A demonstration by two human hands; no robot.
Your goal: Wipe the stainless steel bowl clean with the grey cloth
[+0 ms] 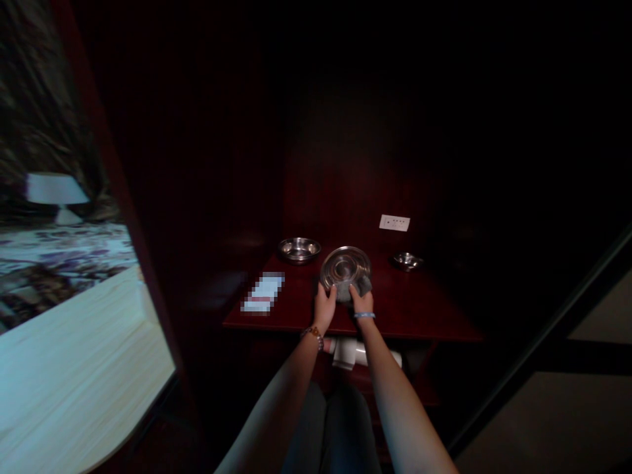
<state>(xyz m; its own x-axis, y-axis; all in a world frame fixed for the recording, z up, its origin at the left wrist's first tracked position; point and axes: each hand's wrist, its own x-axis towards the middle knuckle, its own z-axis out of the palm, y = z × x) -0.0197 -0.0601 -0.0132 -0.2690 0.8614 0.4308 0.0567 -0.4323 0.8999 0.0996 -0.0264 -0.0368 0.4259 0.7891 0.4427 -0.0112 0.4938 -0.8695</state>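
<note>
In a dim, dark-red alcove, a person holds a round metal dish point(345, 264) over the near part of a desk point(296, 316), between a wide bowl point(299, 250) and a smaller bowl point(407, 261). The left hand point(324, 304) and right hand point(363, 301) clamp its near edge, thumbs uppermost, a soft gray cloth point(344, 292) bunched there; the fingers underneath are hidden. The ringed face tilts up toward the wearer; being round, it shows no long axis. From here it looks light, stiff, hardly fragile, probably slippery where polished, and best gripped by opposite sides of the rim.
</note>
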